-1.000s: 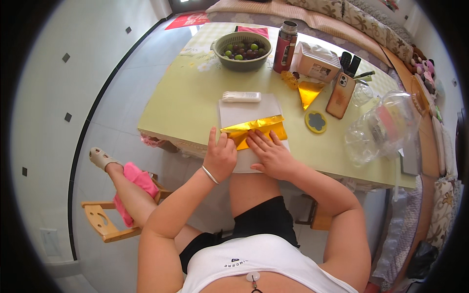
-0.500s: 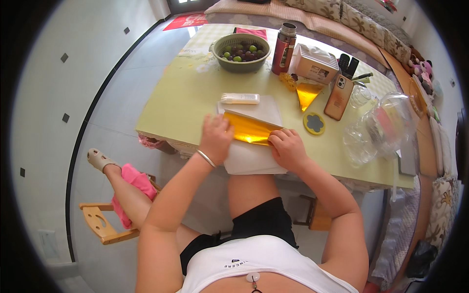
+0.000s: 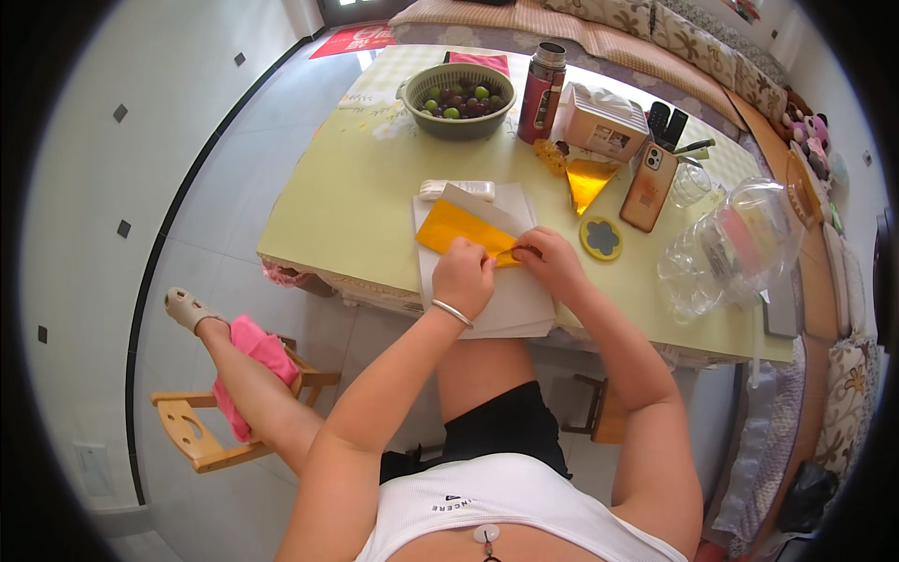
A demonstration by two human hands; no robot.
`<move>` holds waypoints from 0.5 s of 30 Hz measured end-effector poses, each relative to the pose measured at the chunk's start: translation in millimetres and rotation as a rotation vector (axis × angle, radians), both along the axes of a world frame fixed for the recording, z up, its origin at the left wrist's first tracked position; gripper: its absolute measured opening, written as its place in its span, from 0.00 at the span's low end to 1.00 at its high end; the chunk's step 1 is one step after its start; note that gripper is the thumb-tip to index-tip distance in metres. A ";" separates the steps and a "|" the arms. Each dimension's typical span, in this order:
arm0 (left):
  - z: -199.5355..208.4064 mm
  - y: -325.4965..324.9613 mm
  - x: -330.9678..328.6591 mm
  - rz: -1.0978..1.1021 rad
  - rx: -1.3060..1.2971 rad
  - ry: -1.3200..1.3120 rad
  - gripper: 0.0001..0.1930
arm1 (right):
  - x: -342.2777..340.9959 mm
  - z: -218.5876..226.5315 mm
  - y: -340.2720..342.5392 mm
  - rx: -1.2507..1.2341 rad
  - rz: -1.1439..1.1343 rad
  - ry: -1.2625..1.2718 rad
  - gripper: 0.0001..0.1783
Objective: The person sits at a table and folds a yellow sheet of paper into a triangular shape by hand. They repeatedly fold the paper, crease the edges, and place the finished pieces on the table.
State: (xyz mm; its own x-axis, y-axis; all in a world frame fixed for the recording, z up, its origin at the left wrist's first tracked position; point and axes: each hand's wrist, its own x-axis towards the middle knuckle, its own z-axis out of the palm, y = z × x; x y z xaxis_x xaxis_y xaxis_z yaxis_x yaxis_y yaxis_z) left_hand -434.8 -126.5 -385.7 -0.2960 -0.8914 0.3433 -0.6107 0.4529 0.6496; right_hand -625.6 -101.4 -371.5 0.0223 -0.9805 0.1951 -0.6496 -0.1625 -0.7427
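A strip of shiny gold paper (image 3: 451, 222), grey-white on its back, lies slanted over white paper sheets (image 3: 510, 314) at the table's near edge. My left hand (image 3: 464, 281) is closed, its fingertips pinching the strip's near edge. Closed over the strip's right end is my right hand (image 3: 548, 259), thumb and finger gripping the fold there. The two hands are close together, and their fingers hide part of that end. Just beyond the strip lies a white tube-like object (image 3: 457, 190), partly covered by the paper.
Further back on the table (image 3: 328, 201) stand a strainer bowl (image 3: 459, 122) of grapes, a flask (image 3: 541, 94) and a tissue box (image 3: 604, 122). To the right are a folded gold piece (image 3: 590, 187), a yellow flower-patterned disc (image 3: 601, 238), a phone (image 3: 648, 187) and a large clear plastic bottle (image 3: 726, 248).
My left hand has moved right, from the strip's left end to close beside my right hand. The strip's left end has swung up and now lies uncovered.
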 end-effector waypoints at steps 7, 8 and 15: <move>-4.2 -9.8 -10.1 0.126 0.032 -0.082 0.10 | 13.4 -12.5 3.8 -0.476 -0.099 0.339 0.20; -3.2 -8.8 -9.6 0.124 0.039 -0.083 0.10 | 15.3 -9.6 8.1 -0.559 -0.043 0.428 0.23; -1.7 -8.2 -12.6 0.149 0.049 -0.110 0.10 | 26.0 -12.3 30.2 -0.223 0.244 0.525 0.44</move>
State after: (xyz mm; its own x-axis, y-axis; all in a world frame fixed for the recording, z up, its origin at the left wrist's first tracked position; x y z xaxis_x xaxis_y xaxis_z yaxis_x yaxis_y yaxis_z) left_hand -447.4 -134.7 -387.4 -0.1933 -0.9430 0.2709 -0.7371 0.3218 0.5942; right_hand -599.6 -71.2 -383.7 0.3892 -0.8719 0.2971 -0.8436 -0.4669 -0.2653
